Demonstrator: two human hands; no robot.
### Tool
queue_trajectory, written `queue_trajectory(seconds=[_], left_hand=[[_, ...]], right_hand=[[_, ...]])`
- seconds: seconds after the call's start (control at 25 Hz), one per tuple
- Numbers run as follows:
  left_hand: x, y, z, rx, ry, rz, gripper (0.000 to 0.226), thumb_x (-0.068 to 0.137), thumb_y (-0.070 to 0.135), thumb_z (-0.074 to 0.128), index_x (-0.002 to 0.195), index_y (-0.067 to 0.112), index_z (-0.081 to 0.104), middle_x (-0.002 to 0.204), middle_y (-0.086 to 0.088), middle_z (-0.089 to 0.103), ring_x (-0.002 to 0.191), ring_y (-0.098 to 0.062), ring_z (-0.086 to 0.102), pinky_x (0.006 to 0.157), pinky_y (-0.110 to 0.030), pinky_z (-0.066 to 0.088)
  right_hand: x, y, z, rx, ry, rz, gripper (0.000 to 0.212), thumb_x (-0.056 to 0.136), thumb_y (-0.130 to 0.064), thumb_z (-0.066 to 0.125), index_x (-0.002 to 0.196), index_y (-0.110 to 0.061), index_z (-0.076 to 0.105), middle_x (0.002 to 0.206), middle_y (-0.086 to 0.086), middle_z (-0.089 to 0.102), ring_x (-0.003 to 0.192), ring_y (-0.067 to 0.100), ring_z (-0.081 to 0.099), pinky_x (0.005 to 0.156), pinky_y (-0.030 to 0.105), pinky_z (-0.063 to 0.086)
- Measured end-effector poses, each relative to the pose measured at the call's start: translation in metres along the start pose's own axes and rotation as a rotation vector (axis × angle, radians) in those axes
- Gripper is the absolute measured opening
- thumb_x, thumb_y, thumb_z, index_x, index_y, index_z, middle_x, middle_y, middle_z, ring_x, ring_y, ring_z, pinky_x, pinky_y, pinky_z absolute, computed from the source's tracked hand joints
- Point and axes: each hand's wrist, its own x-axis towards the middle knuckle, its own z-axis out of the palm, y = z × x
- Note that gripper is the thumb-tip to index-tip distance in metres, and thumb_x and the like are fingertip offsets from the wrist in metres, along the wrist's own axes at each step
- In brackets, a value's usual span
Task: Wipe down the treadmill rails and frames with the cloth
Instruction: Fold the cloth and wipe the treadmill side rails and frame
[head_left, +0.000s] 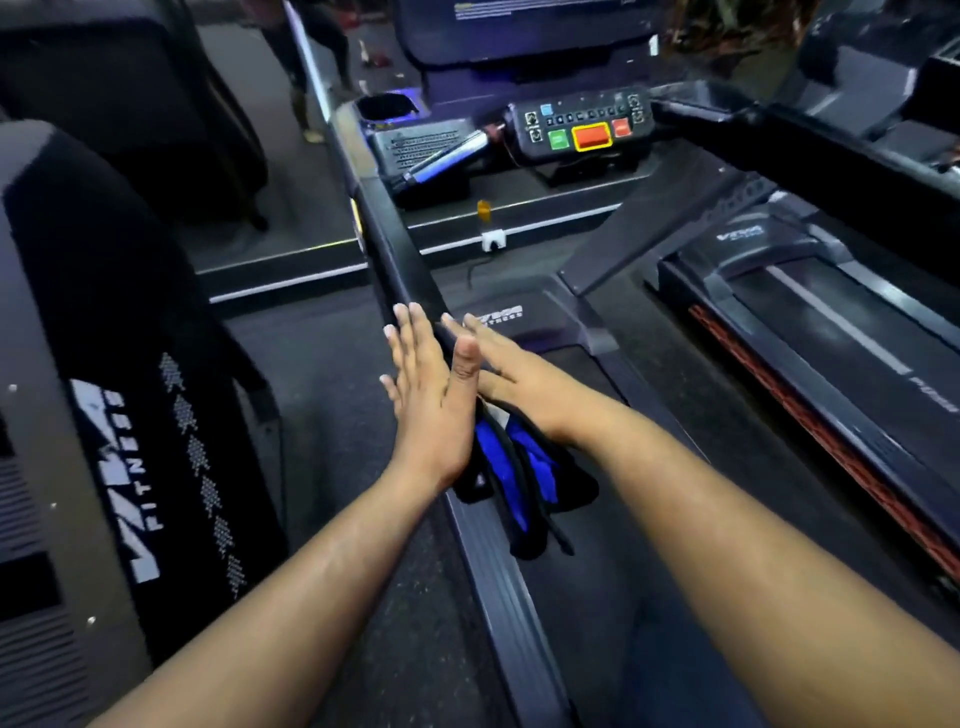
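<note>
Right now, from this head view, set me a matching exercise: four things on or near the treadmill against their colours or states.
Column one:
1. cloth
2. big centre button
3. left hand
4. handrail

Column two:
a. red with a yellow border
b. black, running up towards the console
c. blue and black, draped over the rail
d. open, fingers straight, against the rail's side

Pairs: 1-c, 2-a, 3-d, 4-b

The rail (410, 270) ahead is left bare up to the console (582, 127); the near stretch is blocked by the cloth (524, 467).
</note>
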Motion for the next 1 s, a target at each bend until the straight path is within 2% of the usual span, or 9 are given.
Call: queue_trajectory(seconds=[0.12, 0.2, 0.28, 0.48, 0.6, 0.72, 0.8, 0.92, 1.0], left_hand=[[0.005, 0.007, 0.008, -0.014, 0.06, -0.128, 0.141, 0.044, 0.107, -0.001, 0.158, 0.025, -0.008, 0.164, 0.013, -0.017, 0.144, 0.003, -0.021, 0.115, -0.041, -0.017], [0.009, 0.013, 0.009, 0.024, 0.103, -0.242, 0.142, 0.041, 0.107, -0.001, 0.158, 0.026, -0.008, 0.165, 0.013, -0.016, 0.147, -0.001, -0.02, 0.117, -0.048, -0.016], [0.008, 0.027, 0.012, 0.105, 0.14, -0.376, 0.14, 0.043, 0.107, -0.002, 0.158, 0.027, -0.008, 0.165, 0.012, -0.015, 0.149, -0.003, -0.018, 0.118, -0.051, -0.015], [0.003, 0.047, 0.022, 0.079, 0.285, -0.405, 0.105, 0.071, 0.097, 0.014, 0.152, 0.03, 0.006, 0.163, 0.012, -0.001, 0.151, -0.002, -0.003, 0.126, -0.04, 0.001], [0.008, 0.052, 0.023, 0.111, 0.231, -0.434, 0.09, 0.079, 0.092, 0.016, 0.148, 0.035, 0.009, 0.162, 0.013, 0.004, 0.152, -0.002, 0.001, 0.126, -0.034, 0.004], [0.01, 0.049, 0.024, 0.213, 0.188, -0.435, 0.086, 0.085, 0.086, 0.016, 0.15, 0.031, 0.005, 0.162, 0.012, 0.002, 0.153, -0.004, -0.001, 0.127, -0.04, 0.004], [0.01, 0.045, 0.023, 0.236, 0.187, -0.432, 0.082, 0.089, 0.081, 0.019, 0.152, 0.029, 0.003, 0.164, 0.008, 0.001, 0.153, -0.005, -0.001, 0.126, -0.044, 0.005], [0.008, 0.039, 0.021, 0.075, 0.224, -0.438, 0.08, 0.095, 0.07, 0.03, 0.155, 0.026, 0.005, 0.167, 0.005, 0.004, 0.154, -0.008, 0.003, 0.126, -0.048, 0.007], [0.006, 0.032, 0.018, -0.134, 0.258, -0.472, 0.079, 0.095, 0.065, 0.041, 0.158, 0.028, 0.013, 0.167, 0.01, 0.008, 0.154, -0.009, 0.005, 0.125, -0.051, 0.007]], right_hand=[[0.038, 0.015, -0.015, -0.071, -0.066, -0.114, 0.063, 0.102, -0.028, 0.054, 0.157, -0.026, 0.022, 0.167, 0.011, 0.004, 0.154, 0.023, 0.006, 0.123, 0.032, 0.011], [0.051, 0.015, -0.013, -0.182, -0.059, -0.131, 0.067, 0.1, -0.04, 0.053, 0.157, -0.035, 0.018, 0.168, 0.002, -0.005, 0.154, 0.029, 0.0, 0.121, 0.056, 0.016], [0.046, 0.014, -0.011, -0.132, -0.06, -0.073, 0.07, 0.1, -0.048, 0.047, 0.156, -0.044, 0.006, 0.167, -0.006, -0.015, 0.154, 0.03, -0.008, 0.116, 0.068, 0.016], [-0.014, 0.017, 0.006, 0.471, -0.151, 0.095, 0.073, 0.102, -0.045, 0.045, 0.15, -0.047, -0.011, 0.164, -0.009, -0.022, 0.152, 0.02, -0.019, 0.125, 0.044, 0.001], [-0.004, 0.021, 0.015, 0.584, -0.113, 0.152, 0.069, 0.102, -0.04, 0.047, 0.151, -0.048, -0.001, 0.166, -0.01, -0.016, 0.152, 0.016, -0.018, 0.123, 0.04, -0.002], [0.055, 0.017, 0.001, 0.615, -0.06, 0.19, 0.066, 0.103, -0.033, 0.049, 0.154, -0.045, 0.008, 0.167, -0.006, -0.008, 0.153, 0.019, -0.012, 0.124, 0.043, 0.001], [0.075, 0.02, -0.001, 0.633, -0.033, 0.166, 0.067, 0.1, -0.041, 0.048, 0.154, -0.043, 0.008, 0.168, -0.005, -0.007, 0.153, 0.018, -0.011, 0.125, 0.044, 0.0], [0.021, 0.027, 0.013, 0.693, -0.051, 0.111, 0.077, 0.091, -0.061, 0.044, 0.154, -0.04, 0.006, 0.167, -0.004, -0.01, 0.153, 0.012, -0.016, 0.125, 0.035, -0.004], [-0.021, 0.032, 0.027, 0.765, -0.086, 0.072, 0.072, 0.091, -0.067, 0.042, 0.15, -0.048, 0.005, 0.166, -0.008, -0.011, 0.152, 0.008, -0.016, 0.125, 0.034, -0.003]])
